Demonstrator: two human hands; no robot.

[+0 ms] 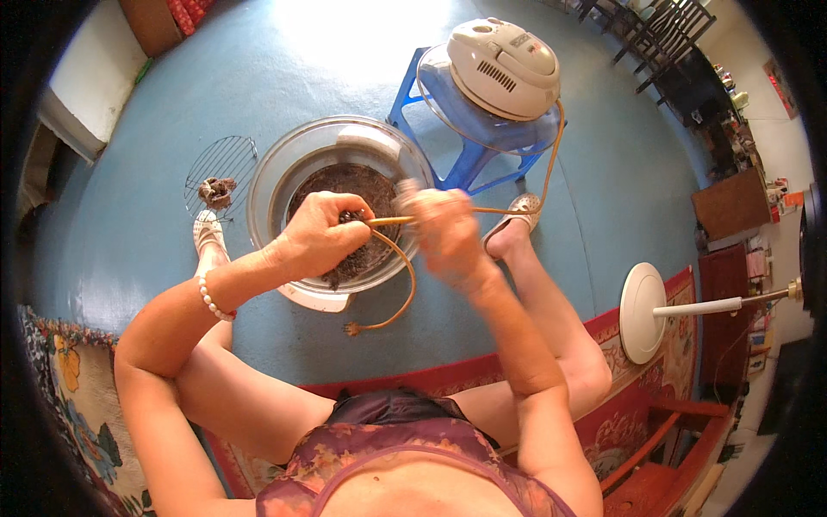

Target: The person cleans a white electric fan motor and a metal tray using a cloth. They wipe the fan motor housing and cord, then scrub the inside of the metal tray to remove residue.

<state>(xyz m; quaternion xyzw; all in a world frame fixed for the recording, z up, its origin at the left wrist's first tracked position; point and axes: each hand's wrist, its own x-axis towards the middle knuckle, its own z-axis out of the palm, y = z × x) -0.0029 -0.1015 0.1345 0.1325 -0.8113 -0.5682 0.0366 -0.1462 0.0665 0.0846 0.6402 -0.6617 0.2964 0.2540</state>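
My left hand point(321, 238) is closed around a dark scouring pad point(352, 218) and the yellowish power cord point(387, 221) by the basin. Blurred, my right hand point(442, 232) is on the same cord just to the right; how its fingers hold the cord is unclear. The loose cord end hangs in a loop down to its plug point(352, 329). The other end runs right and up to the white oven lid point(504, 68), which rests with a glass rim on a blue plastic stool point(462, 168). Below my hands stands a round glass bowl point(274, 161) in a white base, its inside dark brown.
A round wire rack point(229, 165) lies on the blue floor at the left, a brown crumpled scrubber point(217, 192) on it. My feet flank the bowl. A white fan base point(643, 313) lies to the right near a red patterned rug point(607, 329).
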